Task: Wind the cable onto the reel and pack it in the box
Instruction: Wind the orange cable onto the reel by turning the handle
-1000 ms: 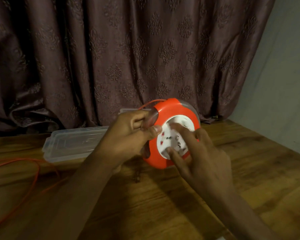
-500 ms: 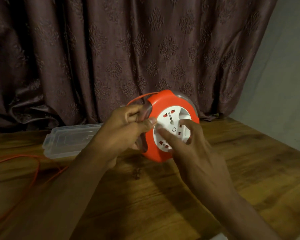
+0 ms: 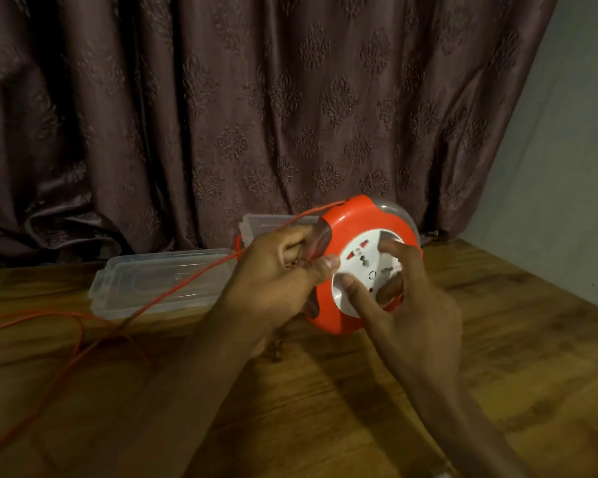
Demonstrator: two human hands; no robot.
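**One reel, one cable, two hands at the back of the table**

There was one orange reel with a white socket face, held up on edge above the wooden table, its face turned toward the camera. One left hand gripped the reel's left rim, fingers curled round the edge and thumb laid across the front near the socket face. One right hand met the face with its fingers spread apart: the thumb tip pressed the lower left of the white disc, and another finger curved over its upper right. Whether any of them hooked into a recess could not be told.

One orange cable left the top of the reel, ran down to the left over the left hand's knuckles and across a clear plastic lid, then lay in loose loops on the table and ran off the left edge of the view.

Two clear plastic pieces were seen: the flat lid lying on the table to the left, and a box just behind the left hand, close against the curtain, mostly hidden.

The curtain closed off the back edge of the table, and a plain wall ran along the right edge. Bare wood lay in front of the reel and to its right.
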